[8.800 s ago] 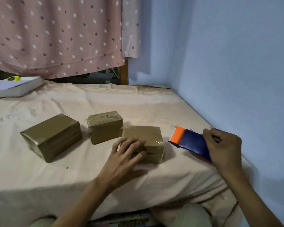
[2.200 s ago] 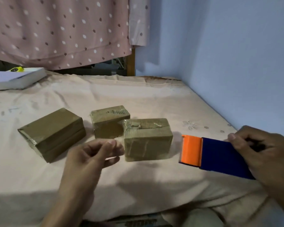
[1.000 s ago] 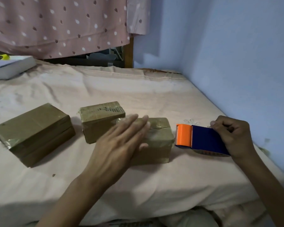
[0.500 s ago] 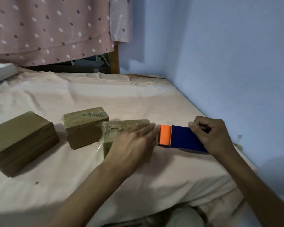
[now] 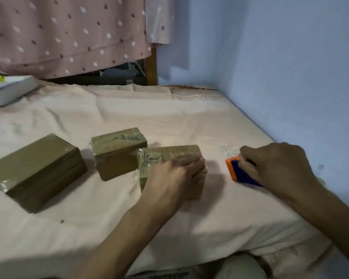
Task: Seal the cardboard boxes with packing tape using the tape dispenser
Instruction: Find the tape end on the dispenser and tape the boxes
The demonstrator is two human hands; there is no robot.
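Three brown cardboard boxes sit on a bed covered with a pale pink sheet [image 5: 169, 117]. The right-hand box [image 5: 169, 153] lies near the centre of the view, with crinkled clear tape bunched at its left end. The left hand [image 5: 175, 174] rests on top of this box, its fingers curled over the right edge and gripping it.

At about 10 o'clock from that box, just beside it and seemingly touching at a corner, stands the middle box [image 5: 118, 153], which carries dark print on its top. Farther out at 9 o'clock, apart from the other two, lies the largest box [image 5: 35, 171], glossy with tape.

At 3 o'clock from the held box, set apart from it by a strip of bare sheet, is the tape dispenser [image 5: 238, 172], blue with an orange end that points toward the box. The right hand [image 5: 276, 168] is closed around it from above, hiding most of its body.

At 10 o'clock, near the far left edge of the bed, lies a white flat box [image 5: 10, 90] with something yellow on top. A pink dotted curtain [image 5: 69, 33] hangs behind, and a blue wall [image 5: 280, 67] runs along the right.
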